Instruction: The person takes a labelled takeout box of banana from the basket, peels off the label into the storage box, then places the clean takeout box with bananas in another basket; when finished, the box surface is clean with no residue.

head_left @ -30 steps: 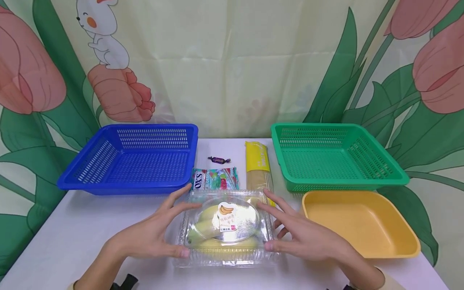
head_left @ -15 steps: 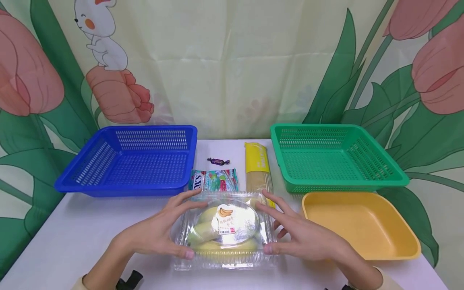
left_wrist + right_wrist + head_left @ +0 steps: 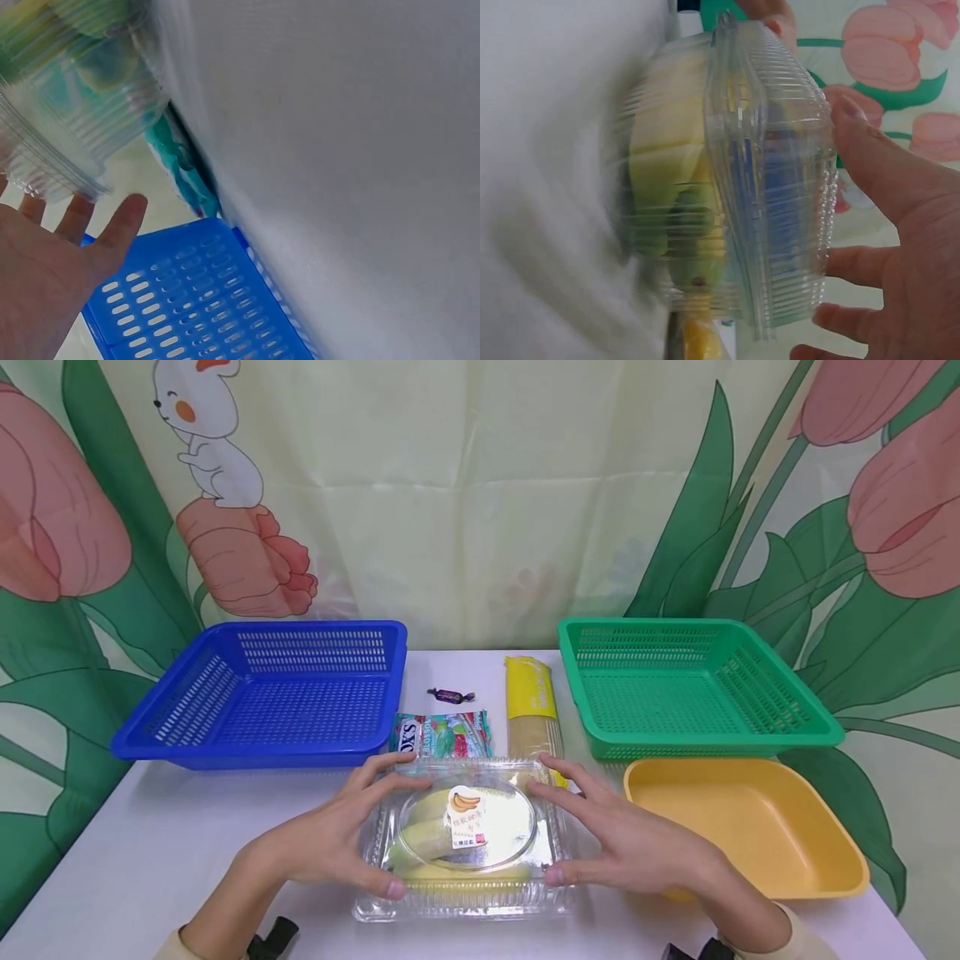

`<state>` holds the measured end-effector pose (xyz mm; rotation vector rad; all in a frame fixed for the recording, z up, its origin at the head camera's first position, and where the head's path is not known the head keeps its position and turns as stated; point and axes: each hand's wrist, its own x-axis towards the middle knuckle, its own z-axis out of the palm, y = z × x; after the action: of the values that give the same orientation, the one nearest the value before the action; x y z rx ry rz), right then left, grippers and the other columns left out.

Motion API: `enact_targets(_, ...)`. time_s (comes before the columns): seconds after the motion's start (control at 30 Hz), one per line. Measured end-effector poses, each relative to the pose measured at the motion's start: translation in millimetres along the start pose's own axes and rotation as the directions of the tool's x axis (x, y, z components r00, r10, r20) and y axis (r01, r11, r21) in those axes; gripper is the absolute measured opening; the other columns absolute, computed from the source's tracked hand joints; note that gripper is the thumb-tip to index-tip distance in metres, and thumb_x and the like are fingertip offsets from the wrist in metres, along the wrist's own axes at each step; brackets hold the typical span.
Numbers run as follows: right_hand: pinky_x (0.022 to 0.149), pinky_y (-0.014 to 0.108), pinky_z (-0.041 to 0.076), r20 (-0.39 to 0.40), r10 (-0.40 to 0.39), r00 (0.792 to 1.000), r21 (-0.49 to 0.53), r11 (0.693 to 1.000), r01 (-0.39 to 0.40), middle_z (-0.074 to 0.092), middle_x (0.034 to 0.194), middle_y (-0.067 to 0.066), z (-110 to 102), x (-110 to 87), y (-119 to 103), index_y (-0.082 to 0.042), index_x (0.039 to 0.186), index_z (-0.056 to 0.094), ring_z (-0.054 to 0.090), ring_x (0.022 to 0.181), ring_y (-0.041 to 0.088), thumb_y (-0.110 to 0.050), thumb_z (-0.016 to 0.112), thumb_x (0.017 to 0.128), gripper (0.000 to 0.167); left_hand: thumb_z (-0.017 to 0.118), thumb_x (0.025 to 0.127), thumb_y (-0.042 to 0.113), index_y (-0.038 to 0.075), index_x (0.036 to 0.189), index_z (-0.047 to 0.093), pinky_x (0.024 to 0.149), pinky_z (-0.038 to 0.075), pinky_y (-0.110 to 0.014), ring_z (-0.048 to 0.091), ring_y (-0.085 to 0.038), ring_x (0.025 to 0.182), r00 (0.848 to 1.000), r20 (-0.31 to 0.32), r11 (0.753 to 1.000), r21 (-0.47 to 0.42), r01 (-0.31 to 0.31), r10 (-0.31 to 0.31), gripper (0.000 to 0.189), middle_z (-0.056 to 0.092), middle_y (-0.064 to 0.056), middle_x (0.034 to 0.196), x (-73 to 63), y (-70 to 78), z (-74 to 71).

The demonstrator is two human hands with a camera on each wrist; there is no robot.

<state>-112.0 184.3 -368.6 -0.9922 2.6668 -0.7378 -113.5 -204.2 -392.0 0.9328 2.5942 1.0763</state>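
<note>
A clear plastic clamshell box (image 3: 491, 893) stands on the table, bananas (image 3: 423, 831) showing through its lid and a banana-picture label (image 3: 467, 818) on top. At its left side, my left hand (image 3: 322, 839) has its fingers spread over the lid's edge and its thumb at the front corner. My right hand (image 3: 637, 843) mirrors it opposite, thumb at the front right corner and fingertips over the lid. In the right wrist view the thumb (image 3: 859, 124) and straight fingers lie along the lid's ribbed edge. In the left wrist view the fingertips (image 3: 79, 214) are right at the rim.
Behind the box lie a teal snack packet (image 3: 446, 735), a small dark wrapped candy (image 3: 452, 696) and a yellow packet of dried noodles (image 3: 531, 693). A blue basket (image 3: 258, 752) stands back left, a green basket (image 3: 697, 743) back right. A yellow basin (image 3: 750, 827) sits beside my right forearm.
My left hand has moved a little to the right, its fingers and thumb now further over the box. The right hand has stayed nearly still. The box has shifted slightly.
</note>
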Motion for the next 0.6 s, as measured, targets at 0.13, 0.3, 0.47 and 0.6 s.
enact_targets(0.13, 0.103, 0.06, 0.048, -0.003, -0.042, 0.999, -0.03, 0.999, 0.042, 0.012, 0.17, -0.009, -4, 1.7, -2, -0.036, 0.159, 0.037, 0.019, 0.152, 0.028, -0.07, 0.067, 0.086, 0.086, 0.091, 0.068, 0.058, 0.037, 0.153, 0.042, 0.099, 0.032, -0.083, 0.01, -0.039, 0.153, 1.0, -0.004, 1.0, 0.001, -0.006, 0.006, 0.1, 0.012, 0.008, 0.167, 0.2, -0.9, 0.4)
enact_targets(0.3, 0.103, 0.057, 0.05, -0.054, -0.111, 0.992, -0.066, 0.992, 0.108, 0.019, 0.169, -0.004, -7, 7.9, -5, -0.034, 0.158, 0.038, 0.019, 0.151, 0.025, -0.065, 0.065, 0.091, 0.078, 0.091, 0.068, 0.056, 0.037, 0.153, 0.042, 0.097, 0.032, -0.084, 0.008, -0.04, 0.153, 1.0, -0.004, 1.0, 0.0, -0.013, 0.013, 0.101, 0.01, 0.009, 0.167, -0.5, -2.2, 1.3)
enact_targets(0.47, 0.107, 0.056, 0.048, -0.131, -0.215, 0.968, -0.096, 0.974, 0.203, 0.03, 0.165, -0.005, -6, 19.0, -8, -0.038, 0.152, 0.045, 0.023, 0.152, 0.025, -0.056, 0.069, 0.093, 0.066, 0.091, 0.069, 0.055, 0.037, 0.153, 0.041, 0.097, 0.031, -0.085, 0.007, -0.039, 0.153, 1.0, -0.005, 1.0, -0.003, -0.022, 0.022, 0.1, 0.01, 0.01, 0.167, -0.4, -3.3, 1.2)
enact_targets(0.6, 0.108, 0.056, 0.047, -0.167, -0.3, 0.939, -0.116, 0.952, 0.283, 0.04, 0.16, -0.008, -5, 28.3, -10, -0.035, 0.145, 0.057, 0.029, 0.149, 0.025, -0.05, 0.073, 0.093, 0.057, 0.091, 0.069, 0.055, 0.036, 0.153, 0.041, 0.098, 0.031, -0.084, 0.007, -0.038, 0.153, 0.999, -0.005, 0.999, -0.003, -0.033, 0.033, 0.1, 0.01, 0.01, 0.167, 0.4, -4.2, 1.6)
